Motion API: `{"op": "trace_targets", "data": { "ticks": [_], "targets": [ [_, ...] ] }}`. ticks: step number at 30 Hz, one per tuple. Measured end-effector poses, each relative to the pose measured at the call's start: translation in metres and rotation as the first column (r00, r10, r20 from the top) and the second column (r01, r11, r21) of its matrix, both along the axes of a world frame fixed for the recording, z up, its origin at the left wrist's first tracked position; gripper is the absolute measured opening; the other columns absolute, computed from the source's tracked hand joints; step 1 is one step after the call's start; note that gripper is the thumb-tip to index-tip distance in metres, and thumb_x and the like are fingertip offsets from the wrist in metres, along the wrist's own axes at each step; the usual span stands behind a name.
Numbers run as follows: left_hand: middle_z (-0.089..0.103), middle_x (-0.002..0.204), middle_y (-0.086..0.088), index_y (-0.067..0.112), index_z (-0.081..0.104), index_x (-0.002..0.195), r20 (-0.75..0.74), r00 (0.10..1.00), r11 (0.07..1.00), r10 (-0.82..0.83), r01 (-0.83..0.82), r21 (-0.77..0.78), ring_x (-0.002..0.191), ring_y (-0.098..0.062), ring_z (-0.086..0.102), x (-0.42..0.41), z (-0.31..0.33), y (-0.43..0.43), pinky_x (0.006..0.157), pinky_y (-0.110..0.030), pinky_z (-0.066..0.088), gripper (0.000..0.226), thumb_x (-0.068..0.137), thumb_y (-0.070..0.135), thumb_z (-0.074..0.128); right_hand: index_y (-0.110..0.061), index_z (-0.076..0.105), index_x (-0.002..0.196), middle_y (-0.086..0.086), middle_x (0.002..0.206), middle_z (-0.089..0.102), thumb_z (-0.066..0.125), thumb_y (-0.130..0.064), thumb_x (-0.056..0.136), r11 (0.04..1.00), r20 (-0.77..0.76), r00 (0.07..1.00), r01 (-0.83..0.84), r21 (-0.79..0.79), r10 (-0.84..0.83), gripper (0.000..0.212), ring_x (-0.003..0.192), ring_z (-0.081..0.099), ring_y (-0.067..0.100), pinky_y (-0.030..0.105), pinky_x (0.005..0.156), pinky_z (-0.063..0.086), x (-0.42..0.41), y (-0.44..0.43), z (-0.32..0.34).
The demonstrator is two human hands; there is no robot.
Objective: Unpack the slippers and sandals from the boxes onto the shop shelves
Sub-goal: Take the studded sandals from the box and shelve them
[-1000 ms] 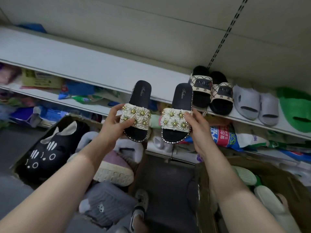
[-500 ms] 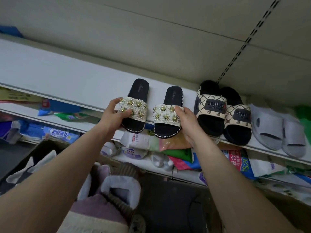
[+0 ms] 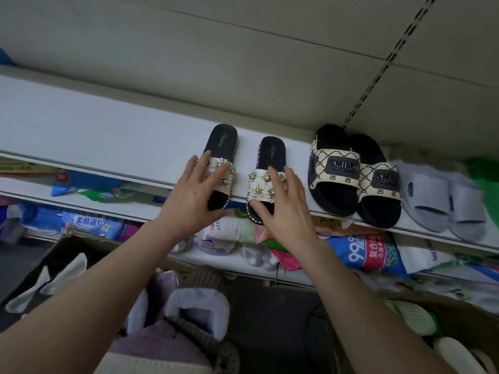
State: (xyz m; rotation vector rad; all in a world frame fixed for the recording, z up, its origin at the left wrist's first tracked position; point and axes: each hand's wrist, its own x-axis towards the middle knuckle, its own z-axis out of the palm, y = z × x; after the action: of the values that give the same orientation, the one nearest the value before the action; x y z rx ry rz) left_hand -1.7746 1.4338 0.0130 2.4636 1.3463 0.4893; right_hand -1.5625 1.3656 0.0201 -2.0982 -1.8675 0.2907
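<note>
Clearly, both patterned slippers (image 3: 354, 176) read "SMILE".

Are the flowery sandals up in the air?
No, the flowery sandals lie flat on the white shelf, with the left hand and right hand open over their straps.

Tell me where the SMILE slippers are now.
In the head view, the SMILE slippers sit on the white shelf, right of the flowered sandals and left of the grey slippers.

The straps of the patterned slippers (image 3: 341, 166) read "SMILE" and "25"; the left blue pack (image 3: 89, 221) reads "柔顺蓬松"; the right blue bag (image 3: 370, 252) shows "99.9".
</note>
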Motion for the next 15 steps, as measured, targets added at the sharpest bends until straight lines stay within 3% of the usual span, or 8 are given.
{"op": "trace_targets", "data": {
  "ticks": [4, 15],
  "targets": [
    [0.005, 0.161, -0.008, 0.033, 0.022, 0.152, 0.005, 1.0, 0.999, 0.017, -0.017, -0.049, 0.148, -0.033, 0.001, 0.008, 0.002, 0.021, 0.118, -0.048, 0.02, 0.098, 0.072, 0.029, 0.081, -0.019, 0.022, 0.154, 0.017, 0.159, 0.017, 0.048, -0.051, 0.097, 1.0, 0.018, 1.0, 0.003, 0.018, -0.003, 0.071, 0.144, 0.018, 0.035, 0.043, 0.116, 0.024, 0.008, 0.022, 0.0],
    [0.008, 0.161, -0.009, 0.031, 0.025, 0.151, 0.015, 1.0, 0.998, 0.005, -0.004, -0.061, 0.148, -0.033, 0.002, 0.026, -0.001, 0.063, 0.119, -0.045, 0.018, 0.1, 0.069, 0.024, 0.082, -0.018, 0.023, 0.153, 0.018, 0.158, 0.017, 0.052, -0.047, 0.097, 0.999, 0.005, 0.999, -0.048, 0.002, 0.048, 0.07, 0.145, 0.017, 0.035, 0.041, 0.117, 0.02, 0.034, 0.063, 0.002]
  ]
}}
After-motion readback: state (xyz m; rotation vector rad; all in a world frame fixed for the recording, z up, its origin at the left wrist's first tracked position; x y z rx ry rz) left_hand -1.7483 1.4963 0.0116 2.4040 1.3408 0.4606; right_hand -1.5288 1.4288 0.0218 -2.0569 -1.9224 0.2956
